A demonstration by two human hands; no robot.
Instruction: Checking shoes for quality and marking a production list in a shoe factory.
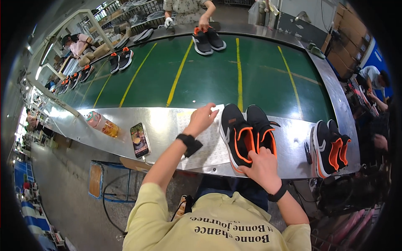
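A pair of black sneakers with orange lining and white soles stands on the metal table edge in front of me. My right hand (263, 167) grips the heel of the left sneaker (235, 131), fingers at its collar. The right sneaker (261, 121) stands close against it. A white sheet of small printed labels (207, 146) lies left of the shoes. Over the sheet's far part is my left hand (202, 120), thumb and forefinger apart beside the left sneaker's toe. Whether a tiny label sticks to those fingertips is too small to tell.
A phone (140, 140) and a drink bottle (102, 124) are at the left. Another sneaker pair (326, 148) stands right, beside a small black tool (307, 153). Beyond is a green conveyor belt (209, 79) with more shoes; across it, a person's hand (204, 23) touches a pair.
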